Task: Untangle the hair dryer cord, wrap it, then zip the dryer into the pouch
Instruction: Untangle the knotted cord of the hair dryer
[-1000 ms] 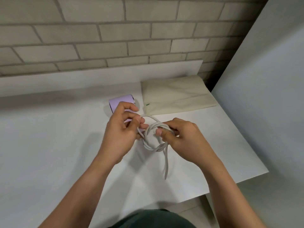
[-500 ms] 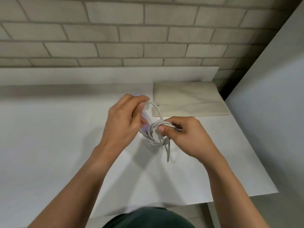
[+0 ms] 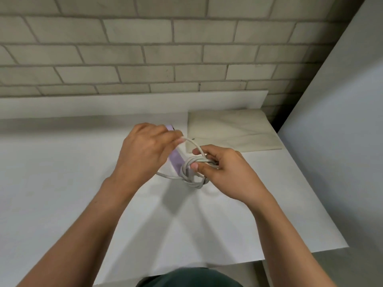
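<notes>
- Head view looks down on a white table (image 3: 62, 183) set against a brick wall (image 3: 145, 48), with a pale panel (image 3: 342, 100) rising along the right side.
- Both bare forearms reach in from the bottom edge and meet over the middle of the table.
- The left hand (image 3: 143, 154) is held above the lilac hair dryer (image 3: 176, 160) and hides most of it; only a strip of the body and a small far tip show.
- Its fingers are drawn together at the tips, pinching 1 strand of the grey cord (image 3: 191, 175) that arcs over toward the other hand.
- The right hand (image 3: 223, 170) is clamped on the coiled bundle of cord, thumb in front and fingers curled behind, with several loops bunched against the dryer's near end.
- 1 loose length of cord trails out to the left, passing under the left hand low over the table.
- A flat beige pouch (image 3: 232, 131) lies on the table's far right corner, just beyond the right hand, apart from the dryer; whether its zip is open or closed is too small to tell.
</notes>
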